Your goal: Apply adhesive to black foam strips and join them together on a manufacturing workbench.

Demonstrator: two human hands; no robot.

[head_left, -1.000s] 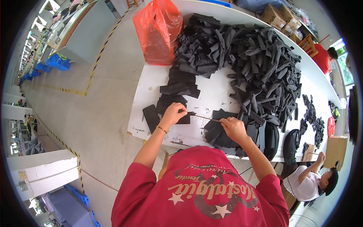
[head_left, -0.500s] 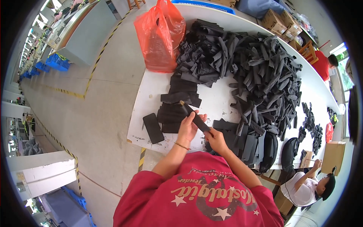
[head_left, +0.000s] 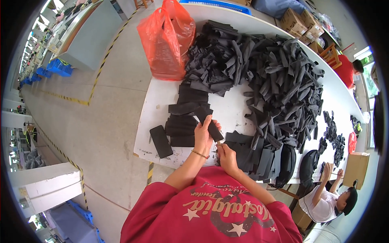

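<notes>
My left hand (head_left: pixel 203 135) is wrapped round a black fabric strip (head_left: pixel 214 131) that looks like a narrow tube, held slantwise above the near edge of the white table (head_left: pixel 227 109). Pinched in my right hand (head_left: pixel 228 158) is a thin light-coloured rod (head_left: pixel 219 143), its tip at the near end of the strip. The rest of the rod is hidden by my fingers. Left of my hands lie rows of flat black strips (head_left: pixel 181 125) and a black phone-like rectangle (head_left: pixel 161 141). Flat dark fabric pieces (head_left: pixel 240 149) lie beside my right hand.
Large heaps of black strips (head_left: pixel 283 81) cover the table's far side. A red plastic bag (head_left: pixel 168 48) stands at the far left corner. Dark rounded objects (head_left: pixel 287 164) lie along the near right edge. A co-worker in white (head_left: pixel 324 200) sits at the right.
The rod tip that stuck out of the strip's far end no longer shows there. My right hand has moved slightly down and left, and the rod now shows at the near end.
</notes>
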